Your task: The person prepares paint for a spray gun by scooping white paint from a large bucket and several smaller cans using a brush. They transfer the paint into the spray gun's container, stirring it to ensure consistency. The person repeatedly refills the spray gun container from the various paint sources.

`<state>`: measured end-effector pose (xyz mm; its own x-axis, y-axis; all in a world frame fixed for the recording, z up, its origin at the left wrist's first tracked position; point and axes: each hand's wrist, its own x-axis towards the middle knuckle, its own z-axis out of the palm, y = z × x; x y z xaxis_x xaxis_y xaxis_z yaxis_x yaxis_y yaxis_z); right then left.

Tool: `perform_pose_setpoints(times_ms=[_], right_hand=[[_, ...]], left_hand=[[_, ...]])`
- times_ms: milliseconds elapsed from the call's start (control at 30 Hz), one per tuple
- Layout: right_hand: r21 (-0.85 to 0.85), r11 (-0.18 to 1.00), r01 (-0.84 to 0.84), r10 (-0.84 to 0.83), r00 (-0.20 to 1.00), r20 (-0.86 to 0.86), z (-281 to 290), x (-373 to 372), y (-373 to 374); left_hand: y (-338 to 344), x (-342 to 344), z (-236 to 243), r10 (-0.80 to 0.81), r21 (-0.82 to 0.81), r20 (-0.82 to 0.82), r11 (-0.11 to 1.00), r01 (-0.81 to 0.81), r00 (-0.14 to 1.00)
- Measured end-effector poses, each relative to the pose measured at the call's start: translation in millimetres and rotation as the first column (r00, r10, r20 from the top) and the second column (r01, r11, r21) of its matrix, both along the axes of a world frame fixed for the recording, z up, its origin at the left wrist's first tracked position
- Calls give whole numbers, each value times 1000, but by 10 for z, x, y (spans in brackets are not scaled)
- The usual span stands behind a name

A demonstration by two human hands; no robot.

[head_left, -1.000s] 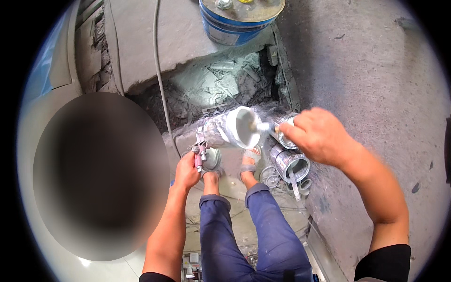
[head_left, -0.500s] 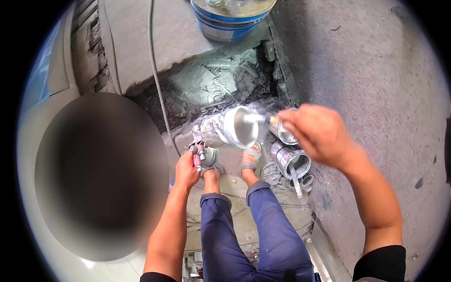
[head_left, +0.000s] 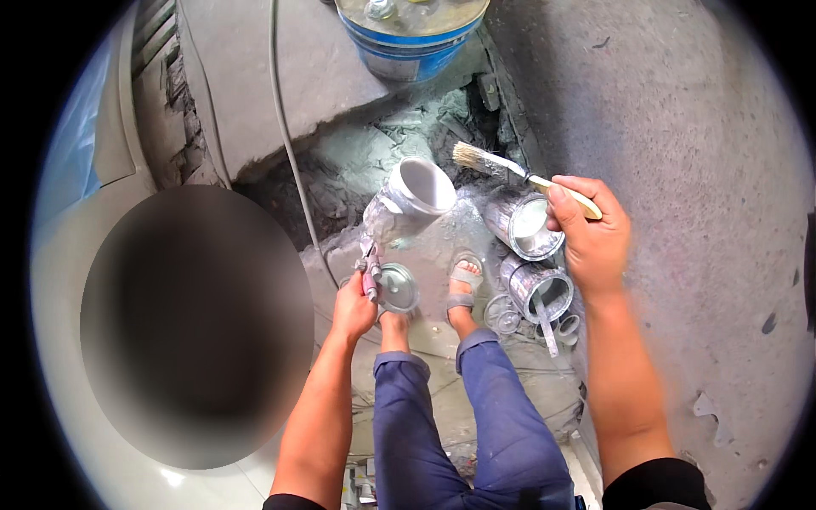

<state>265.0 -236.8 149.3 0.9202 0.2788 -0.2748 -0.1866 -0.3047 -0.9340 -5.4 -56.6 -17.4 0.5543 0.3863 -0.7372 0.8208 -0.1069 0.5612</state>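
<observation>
My left hand (head_left: 354, 313) is closed around a spray gun (head_left: 371, 269) with pinkish-red parts. A paint-smeared cup (head_left: 393, 214) sits on the gun, its mouth open and white inside. In my right hand (head_left: 597, 251) is a paintbrush (head_left: 503, 164), gripped by its pale handle, its bristles pointing left above the ground and apart from the cup. Just below that hand stands an open can (head_left: 513, 228) with whitish liquid in it. Beside it, a second open can (head_left: 518, 278) has a flat stick (head_left: 546, 327) leaning out of its mouth.
A round metal lid (head_left: 398, 287) lies by my left foot. Smaller lids (head_left: 502, 314) are near the cans. Ahead, a blue bucket (head_left: 412, 51) stands beyond a rubble-filled hole (head_left: 374, 144). A hose (head_left: 285, 127) runs down the left. A dark blurred patch hides much of the left side.
The brush has left the cup's mouth and moved right and up, now in clear view. My right hand has pulled back and turned. The cup tilts more upright.
</observation>
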Motion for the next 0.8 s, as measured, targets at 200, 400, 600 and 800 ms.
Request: perform_pose_setpoints(times_ms=[200, 400, 600, 800], right_hand=[[-30, 992, -125, 126, 888, 442, -172, -305, 283], [-222, 942, -250, 331, 791, 514, -388, -363, 121], [-87, 972, -217, 233, 877, 421, -203, -345, 286], [77, 995, 69, -67, 997, -26, -454, -111, 7]], left_hand=[[-117, 97, 33, 100, -119, -37, 987, -104, 994], [-153, 164, 98, 142, -170, -102, 973, -158, 985], [-50, 262, 267, 222, -398, -189, 873, -282, 956], [140, 351, 461, 114, -570, -329, 767, -293, 937]])
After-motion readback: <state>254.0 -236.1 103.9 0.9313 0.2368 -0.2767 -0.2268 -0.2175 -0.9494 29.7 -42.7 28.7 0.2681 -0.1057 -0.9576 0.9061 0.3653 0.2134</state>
